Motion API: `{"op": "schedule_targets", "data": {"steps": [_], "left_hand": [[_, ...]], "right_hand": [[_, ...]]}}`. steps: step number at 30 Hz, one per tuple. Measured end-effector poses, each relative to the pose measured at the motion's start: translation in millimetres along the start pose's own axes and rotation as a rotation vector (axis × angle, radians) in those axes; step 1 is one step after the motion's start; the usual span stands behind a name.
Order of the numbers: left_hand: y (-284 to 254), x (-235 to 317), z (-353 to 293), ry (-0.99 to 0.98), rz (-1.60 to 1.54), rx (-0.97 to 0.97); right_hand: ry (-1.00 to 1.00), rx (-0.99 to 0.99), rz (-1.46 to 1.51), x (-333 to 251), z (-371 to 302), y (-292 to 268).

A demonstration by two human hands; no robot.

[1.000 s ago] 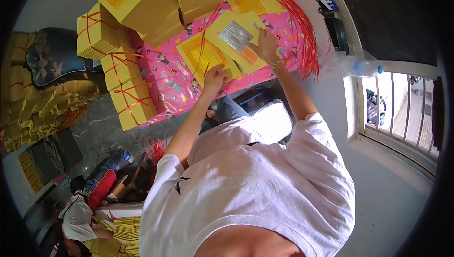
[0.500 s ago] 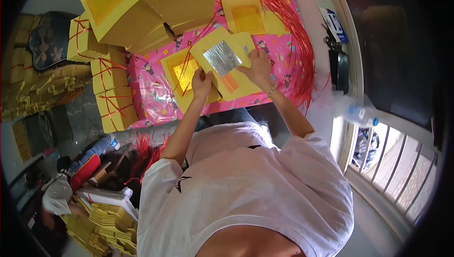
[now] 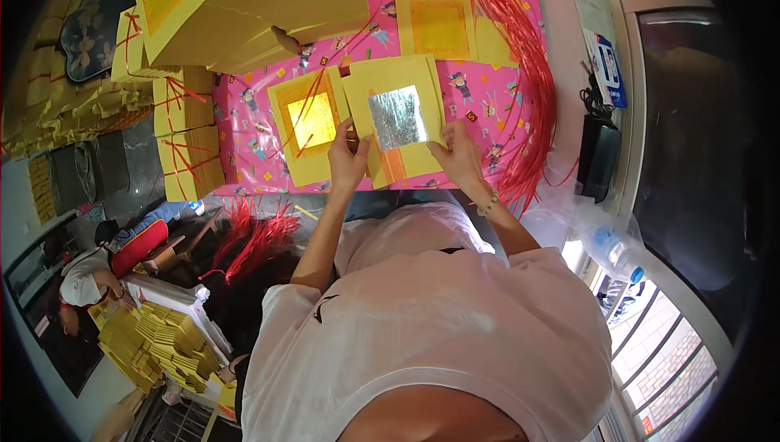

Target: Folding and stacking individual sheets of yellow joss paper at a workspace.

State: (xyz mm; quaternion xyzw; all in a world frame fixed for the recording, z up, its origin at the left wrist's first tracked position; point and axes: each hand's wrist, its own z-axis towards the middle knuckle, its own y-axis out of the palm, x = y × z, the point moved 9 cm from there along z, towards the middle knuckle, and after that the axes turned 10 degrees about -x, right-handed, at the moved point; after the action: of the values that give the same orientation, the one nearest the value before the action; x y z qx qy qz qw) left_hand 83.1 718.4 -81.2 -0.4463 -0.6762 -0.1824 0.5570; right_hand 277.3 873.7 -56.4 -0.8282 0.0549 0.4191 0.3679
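Holding, just above the near part of a pink plastic table covering printed with cartoon figures [image 3: 252, 149], a yellow rectangular paper sheet with a silver foil square [image 3: 396, 117]. Pinching its lower left edge with the left hand [image 3: 349, 158], with thumb on the paper's face and fingers curled at the side. Gripping its lower right edge with the right hand [image 3: 461, 159], between thumb and bent fingers. Cannot tell whether raised or resting on the covering. Set just right of a yellow rectangular paper sheet with a gold foil square [image 3: 310, 123], crossed by thin red strings. Facing, farther back, a yellow paper sheet with an orange-gold square [image 3: 437, 28], near a long bundle of shiny red strings [image 3: 528, 76]. Flanked at upper left by a tall stack of yellow paper [image 3: 268, 28] and, farther left, by yellow paper blocks tied with red ribbon [image 3: 188, 166]. Bordered well to the right by a clear plastic bottle with a blue cap [image 3: 611, 253], near a barred window [image 3: 662, 357]. Backed at lower left by a loose red string heap [image 3: 250, 239] and a person in a white top [image 3: 84, 279], beside folded yellow paper stacks [image 3: 175, 340].
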Motion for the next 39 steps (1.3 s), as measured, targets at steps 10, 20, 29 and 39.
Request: {"op": "schedule_targets", "data": {"steps": [10,20,29,39], "left_hand": [[-2,23,13,0.061,0.203,-0.04],[-1,14,-20,0.25,0.176,-0.075],[28,6,-62,0.356,0.388,-0.151],[28,15,-74,0.488,0.438,0.015]], "right_hand": [[0.043,0.02,0.017,7,3,0],[-0.111,0.109,-0.052,3,-3,-10],[-0.406,0.066,0.308,12,-15,29],[-0.417,0.128,0.143,22,-3,34]]}}
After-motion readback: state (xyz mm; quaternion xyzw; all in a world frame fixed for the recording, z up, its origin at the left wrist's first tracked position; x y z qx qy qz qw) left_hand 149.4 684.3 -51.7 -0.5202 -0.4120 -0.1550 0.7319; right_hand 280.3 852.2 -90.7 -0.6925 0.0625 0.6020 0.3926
